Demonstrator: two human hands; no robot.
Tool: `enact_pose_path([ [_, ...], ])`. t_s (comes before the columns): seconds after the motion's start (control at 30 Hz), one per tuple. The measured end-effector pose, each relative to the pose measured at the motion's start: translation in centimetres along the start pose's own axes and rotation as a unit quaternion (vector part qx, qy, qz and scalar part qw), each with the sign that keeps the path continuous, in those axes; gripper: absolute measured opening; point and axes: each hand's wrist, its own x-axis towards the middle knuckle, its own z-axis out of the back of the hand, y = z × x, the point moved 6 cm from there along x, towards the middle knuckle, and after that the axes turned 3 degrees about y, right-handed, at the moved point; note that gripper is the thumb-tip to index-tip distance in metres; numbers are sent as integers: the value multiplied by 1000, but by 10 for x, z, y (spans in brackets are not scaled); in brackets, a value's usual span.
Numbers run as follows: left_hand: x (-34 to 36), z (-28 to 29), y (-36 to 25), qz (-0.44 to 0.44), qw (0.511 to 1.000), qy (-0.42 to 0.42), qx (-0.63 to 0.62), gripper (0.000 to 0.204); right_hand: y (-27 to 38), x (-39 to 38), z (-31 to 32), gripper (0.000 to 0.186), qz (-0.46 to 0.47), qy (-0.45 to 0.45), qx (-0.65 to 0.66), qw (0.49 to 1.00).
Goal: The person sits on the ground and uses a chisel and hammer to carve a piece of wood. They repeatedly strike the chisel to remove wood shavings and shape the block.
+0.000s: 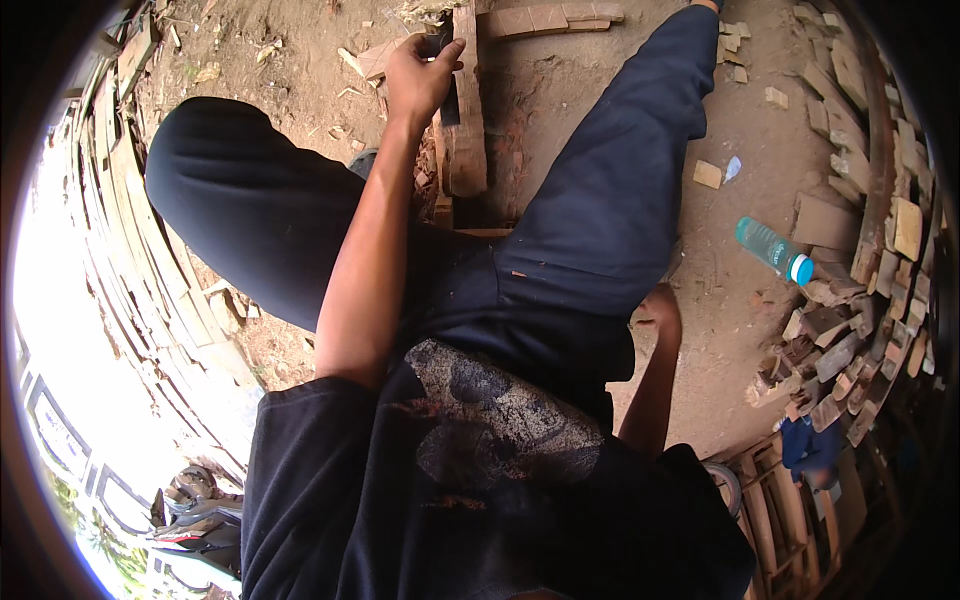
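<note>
My left hand (420, 82) is at the upper middle, its thumb apart from curled fingers around a dark flat bar (450, 105). That bar lies against the side of a thick wooden beam (467, 150); its far part is hidden by the hand. Pale shavings and split wood (428, 12) lie just beyond the fingers. My right hand (660, 308) hangs low beside my right thigh, over the dirt floor. The thigh covers part of it, and its fingers are too hidden to read.
Curved wooden pieces (545, 20) lie beyond the beam. At right, a teal bottle (768, 248) with a white-and-blue cap rests near stacked wood offcuts (850, 350). Long planks (140, 220) line the left side. A motorcycle (200, 525) stands at lower left. My legs flank the beam.
</note>
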Motion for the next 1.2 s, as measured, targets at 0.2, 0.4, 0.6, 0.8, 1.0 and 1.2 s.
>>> enact_pose_path([
  [0.2, -1, -13, 17, 54, 997, 53, -26, 38, -87, 95, -41, 42, 76, 42, 344, 935],
  [0.4, -4, -14, 7, 32, 990, 42, 134, 45, -51, 59, -47, 47, 142, 136, 490, 849],
  [0.6, -5, -12, 8, 17, 983, 46, 177, 45, -10, 75, -14, 54, 220, 209, 686, 661],
  [0.8, -7, -28, 9, -12, 967, 116, 227, 43, -24, 113, 13, 36, 170, 144, 681, 698],
  [1.0, -10, -32, 8, 4, 967, 157, 202, 47, -24, 136, 55, 18, 150, 327, 594, 720],
  [1.2, -6, -33, 20, -35, 963, 122, 238, 45, 33, 27, 57, 20, 132, 148, 489, 849],
])
